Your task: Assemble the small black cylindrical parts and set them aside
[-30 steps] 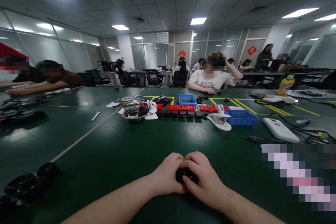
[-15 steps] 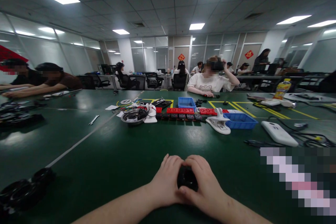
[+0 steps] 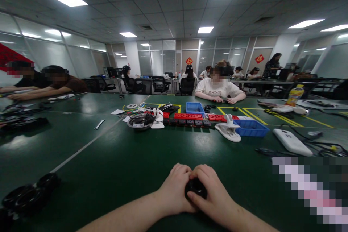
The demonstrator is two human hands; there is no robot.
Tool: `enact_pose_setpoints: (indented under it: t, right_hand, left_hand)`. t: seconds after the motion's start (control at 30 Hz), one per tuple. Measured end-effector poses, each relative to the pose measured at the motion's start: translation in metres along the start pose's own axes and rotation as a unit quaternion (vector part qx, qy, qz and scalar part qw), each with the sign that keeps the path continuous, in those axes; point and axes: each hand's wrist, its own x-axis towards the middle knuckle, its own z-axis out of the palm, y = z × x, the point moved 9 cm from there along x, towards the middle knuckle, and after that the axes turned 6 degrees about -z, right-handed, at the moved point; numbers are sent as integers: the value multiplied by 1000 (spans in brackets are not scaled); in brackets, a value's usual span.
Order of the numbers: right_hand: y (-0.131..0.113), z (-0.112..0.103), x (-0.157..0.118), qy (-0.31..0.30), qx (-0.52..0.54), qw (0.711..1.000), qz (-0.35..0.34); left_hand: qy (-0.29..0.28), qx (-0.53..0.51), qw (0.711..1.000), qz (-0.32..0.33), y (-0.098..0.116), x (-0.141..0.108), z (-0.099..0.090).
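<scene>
Between my two hands, at the near middle of the table, is a glossy black ring-shaped thing [image 3: 194, 189], perhaps a roll or a coil; its exact kind cannot be made out. My left hand [image 3: 174, 188] is curled against its left side, with most fingertips hidden behind it. Wrapped round the right side is my right hand [image 3: 214, 190], its thumb lying across the front and its fingers over the top. Both hands are closed and meet at the top of the ring. More black rings [image 3: 29, 192] of similar look lie together at the lower left.
Across the green table [image 3: 122, 166] lie a small wrench [image 3: 99, 124], a metal bowl of cables [image 3: 140, 121], red parts in a row [image 3: 188, 116], a white clamp [image 3: 229, 130], blue bins [image 3: 251, 128] and a white case [image 3: 292, 142]. A co-worker [image 3: 220, 88] sits opposite.
The co-worker opposite has lowered a raised arm to the table. My hands stay round the black ring, which appears slightly turned or tilted. The view has shifted a little.
</scene>
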Motion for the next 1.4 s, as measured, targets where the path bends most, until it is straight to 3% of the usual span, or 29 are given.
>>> enact_pose_setpoints:
  t: [0.17, 0.33, 0.57, 0.7, 0.9, 1.4]
  right_hand:
    - [-22, -4, -1, -12, 59, 995, -84]
    - [-35, -6, -3, -25, 39, 990, -135]
    - [-5, -7, -3, 47, -13, 998, -34]
    - [10, 0, -2, 19, -51, 997, 47]
    - [11, 4, -2, -15, -61, 995, 81]
    - [-21, -5, -2, -9, 50, 996, -67]
  left_hand:
    - [-56, -37, 996, 66, 1, 1, 3]
    - [-84, -41, 994, 58, 0, 1, 8]
    - [-1, 16, 1000, -1, -1, -2, -2]
    - [38, 49, 998, -34, -2, -3, -5]
    - [14, 59, 998, -28, -1, -2, 2]
    - [-61, -17, 996, 56, -2, 1, 6]
